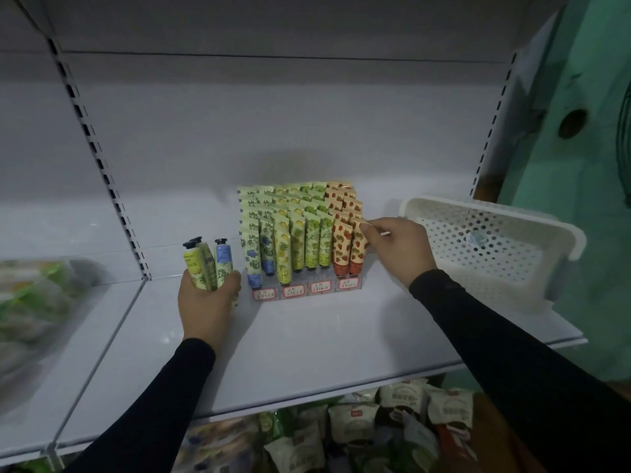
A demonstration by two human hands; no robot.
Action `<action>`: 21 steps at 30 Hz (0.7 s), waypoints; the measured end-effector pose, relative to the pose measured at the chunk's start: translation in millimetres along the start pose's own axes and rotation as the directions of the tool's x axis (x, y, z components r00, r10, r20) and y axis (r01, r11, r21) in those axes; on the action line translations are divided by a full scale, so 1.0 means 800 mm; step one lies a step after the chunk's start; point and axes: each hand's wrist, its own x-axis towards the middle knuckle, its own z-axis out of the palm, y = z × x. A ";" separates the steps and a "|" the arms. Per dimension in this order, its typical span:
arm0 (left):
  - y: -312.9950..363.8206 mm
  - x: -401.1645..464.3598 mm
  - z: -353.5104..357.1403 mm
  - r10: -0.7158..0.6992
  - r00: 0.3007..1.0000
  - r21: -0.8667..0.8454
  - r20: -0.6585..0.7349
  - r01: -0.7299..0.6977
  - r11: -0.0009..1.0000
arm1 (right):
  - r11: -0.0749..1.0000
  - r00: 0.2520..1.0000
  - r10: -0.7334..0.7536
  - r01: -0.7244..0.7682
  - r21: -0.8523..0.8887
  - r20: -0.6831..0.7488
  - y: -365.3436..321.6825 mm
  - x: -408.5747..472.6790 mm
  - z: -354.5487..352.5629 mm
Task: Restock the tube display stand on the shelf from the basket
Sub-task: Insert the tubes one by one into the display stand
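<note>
Tube display stand (300,247) sits mid-shelf (307,336), tiered, nearly full: green and blue prints left, yellow and green middle, red strawberry column right. Price labels (293,291) along front edge.

Head view, the only 1: left hand (208,295) just beside stand's left edge, grip wrapped around a bunch of spare tubes (208,264), 3 black caps visible, caps up. Could be a 4th tube behind, view too dim to tell. Right hand (399,247) at stand's right side, thumb and forefinger pinching the top seal of a strawberry tube (356,247) in the front right slot, other fingers curled. White perforated basket (491,247) on shelf right of stand, tilted; it looks nearly empty. Snack bags (375,428) on shelf below.

Risks, judged: tubes packed tight, so pushing the strawberry tube down at an angle could tip neighbours or jam it against the slot. Left bunch is loosely fanned, 1 could slip when the hand shifts. Basket overhangs the shelf end, an elbow bump could knock it off.

Pose: both forearms in black sleeves reach forward and up, left wrist straight, right wrist bent inward toward the stand.
</note>
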 end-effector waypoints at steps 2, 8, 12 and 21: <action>0.000 -0.002 0.001 0.008 1.000 0.015 0.019 -0.008 1.000 | 1.000 1.000 -0.007 0.007 -0.019 0.001 -0.001 0.000 0.001; -0.002 -0.003 0.003 0.009 0.998 0.004 0.061 -0.010 1.000 | 0.998 0.999 -0.034 0.033 -0.053 -0.012 0.000 0.000 0.004; -0.001 -0.003 0.002 0.006 0.998 -0.013 0.070 -0.005 1.000 | 0.996 0.999 -0.035 0.036 -0.080 0.012 0.000 0.004 0.003; -0.006 0.001 0.001 -0.018 0.998 -0.024 0.065 0.020 1.000 | 0.998 0.996 -0.019 0.023 -0.052 0.084 0.007 0.008 -0.001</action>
